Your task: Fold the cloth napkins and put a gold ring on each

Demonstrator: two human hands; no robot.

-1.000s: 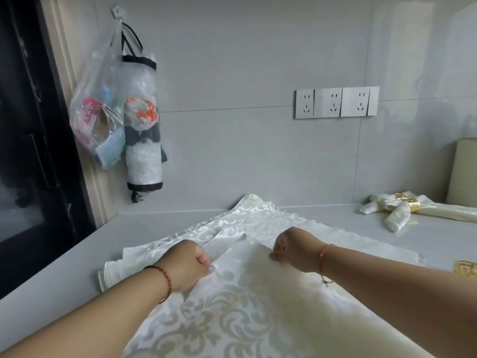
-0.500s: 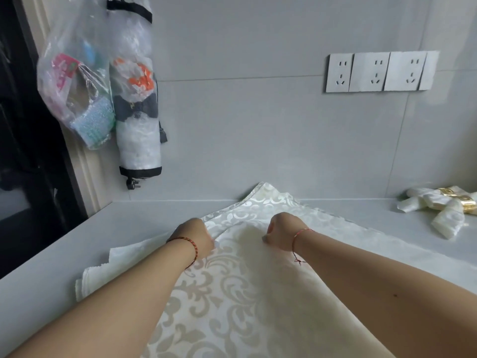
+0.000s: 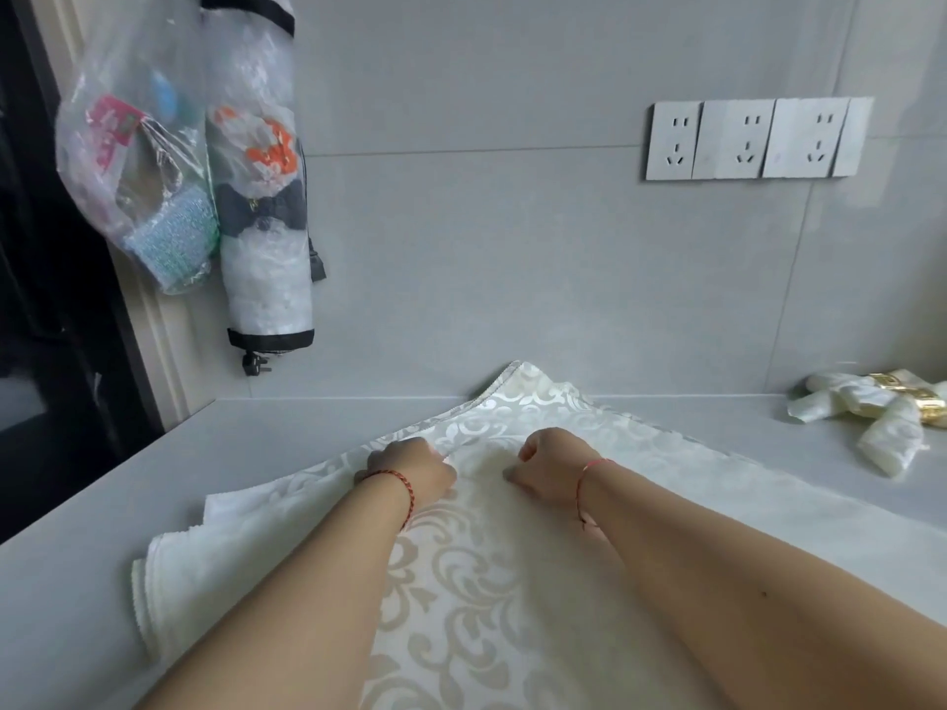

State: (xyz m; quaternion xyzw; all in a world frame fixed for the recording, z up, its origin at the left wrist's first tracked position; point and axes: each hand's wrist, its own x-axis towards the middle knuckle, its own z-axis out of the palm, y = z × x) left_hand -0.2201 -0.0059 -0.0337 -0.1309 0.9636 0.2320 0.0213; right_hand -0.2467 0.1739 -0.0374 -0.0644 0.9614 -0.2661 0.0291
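Note:
A cream damask napkin (image 3: 476,581) lies spread over a stack of further napkins (image 3: 215,545) on the grey counter. My left hand (image 3: 410,466) and my right hand (image 3: 551,466) are both fisted on the napkin's far folded edge, pinching the fabric side by side. At the far right lie folded napkins (image 3: 871,422), one wearing a gold ring (image 3: 922,402).
The grey counter (image 3: 102,504) meets a tiled wall just beyond the napkins. Two plastic bags (image 3: 169,176) hang on the wall at the left. A row of wall sockets (image 3: 753,138) sits at the upper right. A dark opening borders the left edge.
Both hands have pushed the napkin's edge farther from me toward the wall. My view has shifted forward and left, so the ringed napkins now sit at the right border.

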